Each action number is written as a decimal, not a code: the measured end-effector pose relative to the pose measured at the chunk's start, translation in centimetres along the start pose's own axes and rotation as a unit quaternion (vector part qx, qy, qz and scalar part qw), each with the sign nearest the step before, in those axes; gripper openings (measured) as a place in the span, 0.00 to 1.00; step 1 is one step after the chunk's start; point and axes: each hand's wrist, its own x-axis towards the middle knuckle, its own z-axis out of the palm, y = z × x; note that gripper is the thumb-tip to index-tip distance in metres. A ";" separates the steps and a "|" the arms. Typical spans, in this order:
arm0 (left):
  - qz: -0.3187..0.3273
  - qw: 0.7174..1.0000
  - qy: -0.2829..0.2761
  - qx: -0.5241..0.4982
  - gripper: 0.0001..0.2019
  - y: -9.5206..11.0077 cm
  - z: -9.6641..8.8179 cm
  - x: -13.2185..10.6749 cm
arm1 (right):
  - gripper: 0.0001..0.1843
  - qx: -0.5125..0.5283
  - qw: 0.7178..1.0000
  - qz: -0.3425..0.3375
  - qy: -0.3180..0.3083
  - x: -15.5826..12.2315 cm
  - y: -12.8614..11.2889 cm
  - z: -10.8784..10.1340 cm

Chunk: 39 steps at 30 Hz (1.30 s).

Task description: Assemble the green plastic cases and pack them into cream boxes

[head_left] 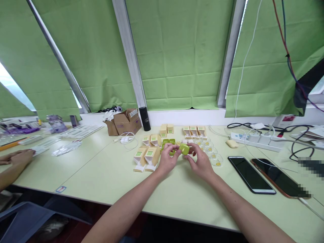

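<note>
A small green case (184,149) was held just above the table (106,175), between the two hands. It was pinched from the left by the fingers (174,147) of the left hand (167,159) and from the right by the fingers of the right hand (201,161), so both sets of fingers were closed on it. More green cases (169,141) were seen lying on the table just behind it. Little tan boxes (148,156) with green labels were stood to the left of the hands, and more were lined up behind. Small clear cups (215,158) were laid in a row to the right. Two dark phones (250,174) were laid flat further right, near a white power strip (253,140). A brown cardboard box (125,122) and a black bottle (144,118) were set at the back of the table. Another person's hand (21,157) was rested on the table far to the left.
</note>
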 end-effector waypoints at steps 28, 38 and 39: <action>0.143 0.979 -0.086 0.117 0.28 1.6 -0.5 -0.6 | 0.18 -0.027 0.998 -0.051 0.004 0.2 -0.1 -0.4; 0.009 1.000 -0.004 0.020 0.24 0.5 -0.3 0.0 | 0.17 -0.086 0.994 -0.068 -0.002 0.3 0.4 -0.5; -0.004 1.000 0.002 0.004 0.24 0.3 -0.4 0.1 | 0.16 -0.110 0.992 -0.068 -0.010 0.3 0.6 -0.5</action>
